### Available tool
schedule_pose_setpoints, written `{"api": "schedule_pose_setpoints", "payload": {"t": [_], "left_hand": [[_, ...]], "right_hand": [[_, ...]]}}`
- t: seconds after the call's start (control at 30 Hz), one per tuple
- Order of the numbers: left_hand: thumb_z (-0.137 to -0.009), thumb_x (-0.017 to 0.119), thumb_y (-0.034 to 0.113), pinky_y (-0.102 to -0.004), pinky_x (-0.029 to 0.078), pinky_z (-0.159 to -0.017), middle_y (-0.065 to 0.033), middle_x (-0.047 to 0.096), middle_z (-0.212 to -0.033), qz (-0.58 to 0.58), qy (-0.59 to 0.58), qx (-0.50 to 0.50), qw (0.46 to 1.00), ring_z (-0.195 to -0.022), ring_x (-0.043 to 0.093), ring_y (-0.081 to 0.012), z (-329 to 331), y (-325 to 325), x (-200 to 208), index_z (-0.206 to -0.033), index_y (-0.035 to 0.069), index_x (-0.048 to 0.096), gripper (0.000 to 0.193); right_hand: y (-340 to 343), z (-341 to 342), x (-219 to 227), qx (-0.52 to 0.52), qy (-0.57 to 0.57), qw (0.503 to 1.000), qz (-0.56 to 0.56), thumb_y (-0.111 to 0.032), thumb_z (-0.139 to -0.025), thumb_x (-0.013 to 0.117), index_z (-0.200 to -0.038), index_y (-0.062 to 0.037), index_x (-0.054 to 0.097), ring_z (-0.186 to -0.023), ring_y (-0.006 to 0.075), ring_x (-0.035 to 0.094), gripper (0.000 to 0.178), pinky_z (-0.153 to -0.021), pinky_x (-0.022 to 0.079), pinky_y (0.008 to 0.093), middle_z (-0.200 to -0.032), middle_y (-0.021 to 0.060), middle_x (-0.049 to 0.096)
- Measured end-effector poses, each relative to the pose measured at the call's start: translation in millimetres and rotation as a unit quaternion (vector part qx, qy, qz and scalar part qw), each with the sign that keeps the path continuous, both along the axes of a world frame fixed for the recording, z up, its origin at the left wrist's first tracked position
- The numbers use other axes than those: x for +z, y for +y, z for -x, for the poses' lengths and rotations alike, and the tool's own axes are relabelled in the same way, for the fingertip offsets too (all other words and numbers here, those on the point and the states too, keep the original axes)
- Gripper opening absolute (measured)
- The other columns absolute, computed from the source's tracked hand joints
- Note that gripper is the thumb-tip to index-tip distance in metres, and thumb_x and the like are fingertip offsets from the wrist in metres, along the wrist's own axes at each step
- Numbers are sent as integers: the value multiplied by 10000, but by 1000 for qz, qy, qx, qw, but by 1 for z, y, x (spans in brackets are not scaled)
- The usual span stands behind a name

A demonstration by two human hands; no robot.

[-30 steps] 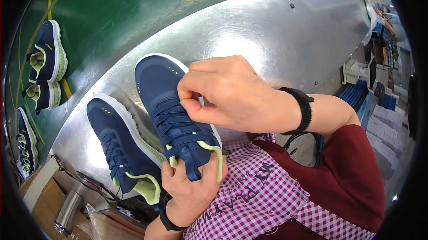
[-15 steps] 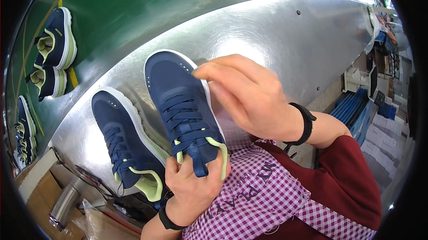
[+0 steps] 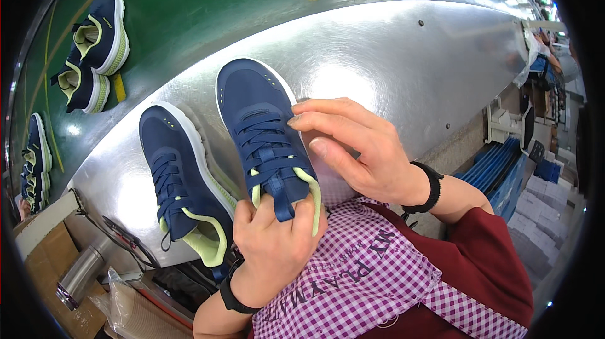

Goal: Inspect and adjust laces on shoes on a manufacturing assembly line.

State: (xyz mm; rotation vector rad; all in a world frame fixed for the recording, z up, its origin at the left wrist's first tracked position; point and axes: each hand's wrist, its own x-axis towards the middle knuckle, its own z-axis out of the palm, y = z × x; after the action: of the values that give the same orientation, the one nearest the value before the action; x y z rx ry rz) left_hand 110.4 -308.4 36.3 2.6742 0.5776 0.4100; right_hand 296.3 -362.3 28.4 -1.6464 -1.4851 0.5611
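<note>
Toe pointing away from me, a navy sneaker [image 3: 255,87] with a white sole and lime lining is held at its heel by my left hand [image 3: 274,238]. Those fingers reach into the collar behind the heel loop. Beside the sneaker's right edge is my right hand [image 3: 362,147], fingers stretched and apart, with nothing gripped. Its fingertips are at the sole's rim; whether they touch I cannot tell. To the left, a matching navy sneaker [image 3: 165,143] lies on the metal table [image 3: 391,55], laces up, its collar toward me.
Beyond the curved table edge runs a green surface [image 3: 195,5] with yellow marks. On it sit a pair of navy sneakers [image 3: 104,36] and more footwear [image 3: 36,156] at far left. A metal cylinder [image 3: 82,276] and cardboard [image 3: 44,257] are lower left; blue stacked sheets [image 3: 498,169] stand right.
My right hand has come away from the sneaker's toe and down its side, its fingers spreading from a pinch. The held sneaker has turned slightly upright. The whole view has shifted a little.
</note>
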Motion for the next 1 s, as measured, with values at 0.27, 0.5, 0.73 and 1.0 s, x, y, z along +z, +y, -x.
{"api": "schedule_pose_setpoints", "payload": {"t": [0.27, 0.5, 0.73, 1.0], "left_hand": [[-730, 805, 425, -320, 438, -607, -56, 602, -852, 12, -114, -9, 993, -713, 576, -191, 24, -3, 9, -1015, 53, 637, 498], [-641, 818, 166, -420, 461, -901, -178, 567, -1113, 113, -187, 220, 951, -1082, 535, -336, 19, 5, 0, -1212, -49, 542, 670], [-687, 761, 3, -360, 536, -788, -204, 584, -1155, 30, -67, 135, 988, -962, 624, -321, 35, 6, -11, -1263, -60, 556, 614], [-942, 590, 410, -341, 524, -789, -218, 559, -1168, 143, -160, 205, 955, -954, 612, -308, 27, 7, -16, -1285, -89, 534, 608]], "right_hand": [[-18, 14, -2, 48, 59, 997, 30, -417, -851, 691, -1367, 33, 446, -1243, 366, 485, 727, -1026, 405, 399, -1376, 237, 452], [-19, 32, -10, 56, 33, 998, 27, -203, -783, 751, -1390, 29, 419, -1282, 379, 441, 730, -1058, 382, 408, -1444, 230, 375], [-22, 50, -20, 9, 15, 1000, -16, -53, -756, 659, -1360, 57, 410, -1267, 466, 456, 662, -1051, 418, 464, -1359, 290, 440], [-18, 54, -23, 6, -23, 998, -51, 24, -737, 579, -1294, 140, 432, -1247, 484, 480, 587, -1042, 439, 469, -1332, 341, 456]]}}
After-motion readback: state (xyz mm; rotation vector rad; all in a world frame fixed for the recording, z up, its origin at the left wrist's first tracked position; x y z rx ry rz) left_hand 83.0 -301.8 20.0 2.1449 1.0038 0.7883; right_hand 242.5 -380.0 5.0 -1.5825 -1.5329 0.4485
